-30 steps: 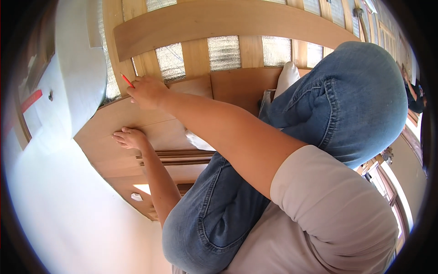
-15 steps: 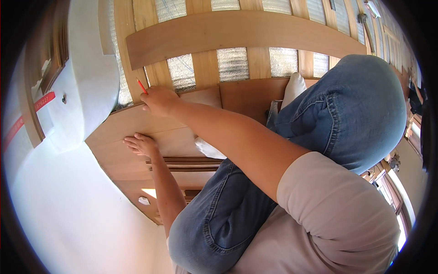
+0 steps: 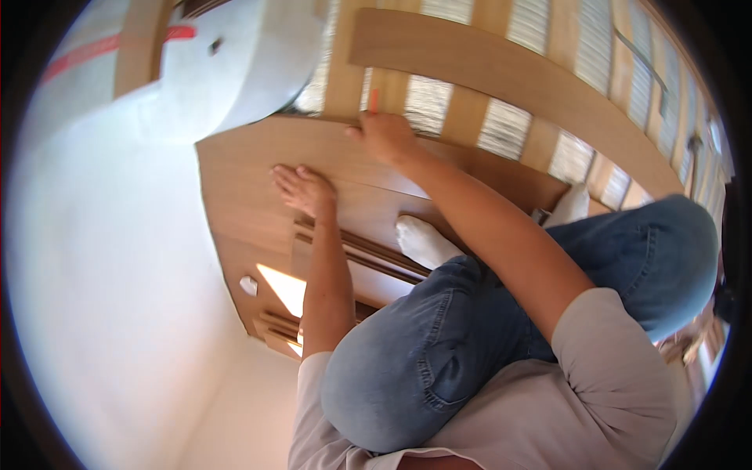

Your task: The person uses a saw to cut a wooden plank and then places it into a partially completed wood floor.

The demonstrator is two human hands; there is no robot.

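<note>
My right hand [image 3: 385, 138] is closed around a red pencil [image 3: 374, 100], whose upper end sticks up above the fist. It rests at the far edge of a laid wooden floorboard [image 3: 274, 139], beside the open battens. My left hand [image 3: 305, 190] lies flat on the boards to the left and nearer, fingers stretched out, holding nothing. Beyond the right hand, a loose floorboard [image 3: 501, 53] lies across the pale battens [image 3: 468, 117], with silver foil [image 3: 429, 100] showing between them.
Stacked boards [image 3: 368, 260] lie by my left forearm, near my white-socked foot [image 3: 423, 239]. A white wall [image 3: 102, 235] bounds the left side. A small white object [image 3: 249, 286] sits on the boards near it. Far right, a hammer [image 3: 693, 147] lies on the battens.
The view has swung, so everything appears shifted right and turned. My right hand still grips the pencil at the board's far edge, and my left hand stays flat on the boards.
</note>
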